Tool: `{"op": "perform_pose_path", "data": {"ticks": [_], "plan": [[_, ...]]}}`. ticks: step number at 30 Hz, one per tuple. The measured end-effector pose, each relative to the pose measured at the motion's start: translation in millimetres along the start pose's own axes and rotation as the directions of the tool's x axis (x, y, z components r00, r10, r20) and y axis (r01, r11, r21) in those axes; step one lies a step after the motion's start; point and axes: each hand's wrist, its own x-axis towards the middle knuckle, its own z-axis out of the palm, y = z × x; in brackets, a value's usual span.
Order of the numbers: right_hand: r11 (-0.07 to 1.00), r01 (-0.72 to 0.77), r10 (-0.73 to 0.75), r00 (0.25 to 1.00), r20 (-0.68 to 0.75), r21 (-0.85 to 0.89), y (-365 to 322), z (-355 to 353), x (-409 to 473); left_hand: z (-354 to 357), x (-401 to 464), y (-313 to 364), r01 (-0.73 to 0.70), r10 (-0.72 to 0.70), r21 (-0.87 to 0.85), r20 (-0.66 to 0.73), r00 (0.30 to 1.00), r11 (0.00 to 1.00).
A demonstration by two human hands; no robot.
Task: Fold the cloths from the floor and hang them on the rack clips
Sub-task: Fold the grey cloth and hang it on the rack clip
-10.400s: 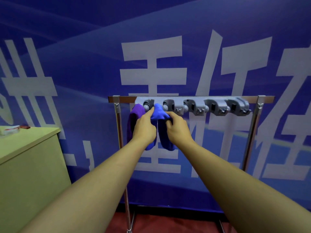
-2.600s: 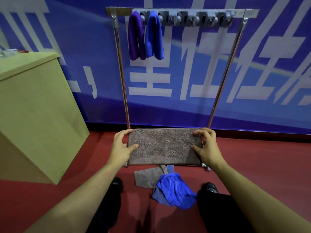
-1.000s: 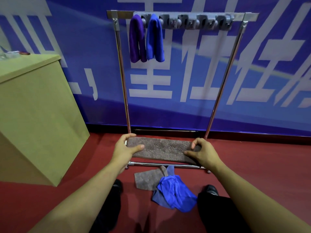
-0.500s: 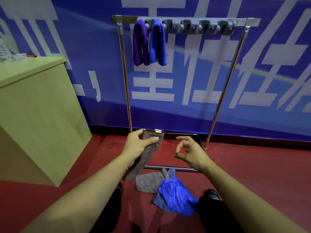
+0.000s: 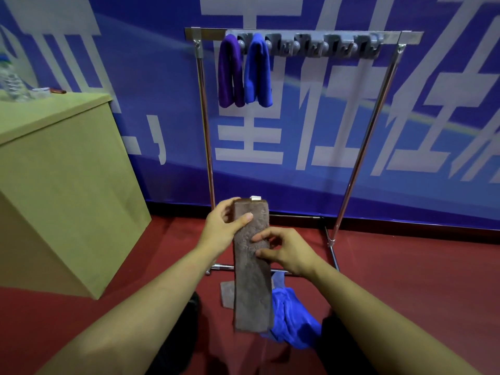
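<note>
We have one head view, looking forward and down past both forearms, close over the hands (image 5: 286,250), the rack (image 5: 300,36) perhaps a step beyond

Red floor and what lies on it

The smooth red floor (image 5: 405,280) carries a crumpled bright-blue cloth (image 5: 290,318), a flat grey-brown cloth (image 5: 226,293) just beside it, the metal rack's base bar (image 5: 221,266) and an olive-green desk (image 5: 62,185).

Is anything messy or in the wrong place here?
Yes: a blue cloth lies crumpled on the floor, partly over a brown cloth, below the rack. They aren't folded or hung yet.
</note>
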Motion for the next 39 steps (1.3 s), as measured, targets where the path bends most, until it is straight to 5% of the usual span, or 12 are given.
{"op": "perform_pose_path", "data": {"ticks": [4, 9, 14, 21, 23, 26, 31, 34, 39], "plan": [[0.999, -0.039, 0.045, 0.956, -0.289, 0.027, 2.3, -8.8, 6.4, 9.6, -8.0, -8.5, -0.037, 0.039, 0.027, -0.072, 0.997, 0.999], [0.976, -0.031, 0.141, 0.844, -0.517, 0.216, -2.2, -11.4, 7.2, 30.0, -32.9, -32.1, -0.044, 0.024, 0.172, 0.118, 0.993, 0.984], [0.880, 0.037, 0.237, 0.830, -0.505, 0.474, -14.4, 1.5, 7.2, 57.1, -50.6, -36.3, -0.102, 0.111, 0.323, -0.010, 0.994, 0.941], [0.835, 0.083, 0.225, 0.851, -0.475, 0.545, -19.5, 0.0, 5.0, 53.8, -46.0, -28.3, -0.113, 0.242, 0.452, -0.238, 0.941, 0.885], [0.907, 0.031, 0.191, 0.859, -0.475, 0.421, -12.4, -3.1, 3.7, 44.7, -42.7, -27.1, -0.123, 0.287, 0.539, -0.232, 0.929, 0.833], [0.998, -0.059, 0.037, 0.855, -0.517, -0.026, -1.6, -4.3, 3.5, 34.0, -37.9, -23.1, -0.157, 0.382, 0.698, -0.178, 0.907, 0.699], [0.808, -0.140, -0.295, 0.745, -0.599, -0.572, 3.7, -4.6, -0.4, 27.9, -29.7, -13.0, -0.173, 0.418, 0.764, -0.137, 0.898, 0.622], [0.744, -0.125, -0.359, 0.753, -0.551, -0.656, 6.2, -7.0, -3.3, 25.9, -30.0, -9.1, -0.210, 0.404, 0.775, -0.062, 0.913, 0.596], [0.830, -0.202, -0.135, 0.832, -0.538, -0.520, 6.0, -13.3, -10.3, 23.5, -38.8, -7.5, -0.373, 0.326, 0.744, 0.219, 0.920, 0.554]]}}
